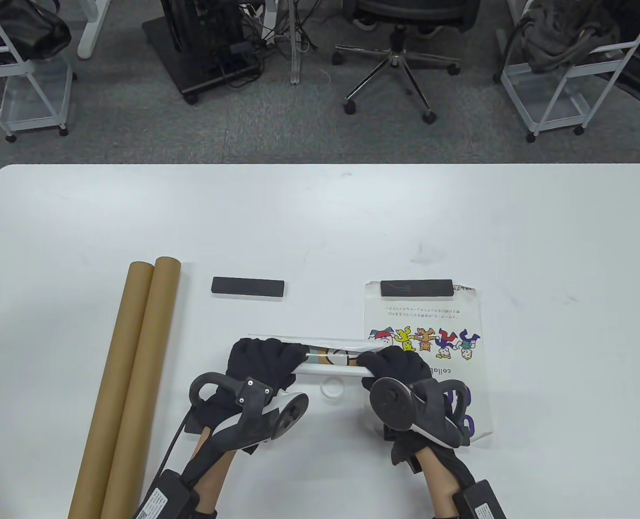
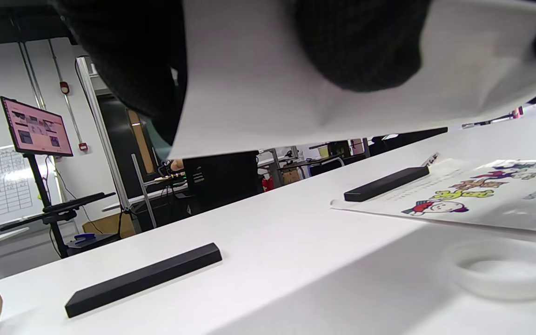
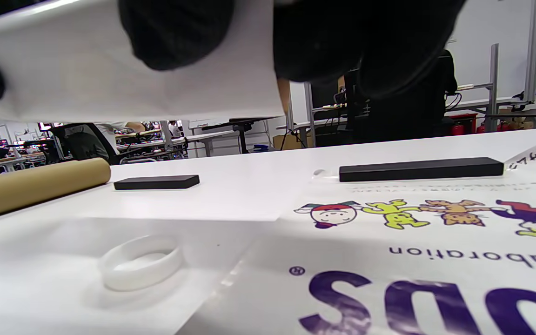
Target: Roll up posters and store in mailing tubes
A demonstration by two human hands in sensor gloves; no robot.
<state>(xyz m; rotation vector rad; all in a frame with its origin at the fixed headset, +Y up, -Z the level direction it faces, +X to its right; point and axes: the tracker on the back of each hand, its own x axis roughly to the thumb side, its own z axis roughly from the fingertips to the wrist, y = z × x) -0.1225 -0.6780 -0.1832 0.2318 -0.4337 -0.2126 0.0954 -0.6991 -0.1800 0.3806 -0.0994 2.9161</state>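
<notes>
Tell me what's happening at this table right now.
A person in black gloves holds a rolled poster above the table, the left hand and right hand gripping its two ends. A second poster lies flat under a black bar; another bar sits apart. A white ring lies below the roll. Two cardboard tubes wait on the left, not yet filled.
</notes>
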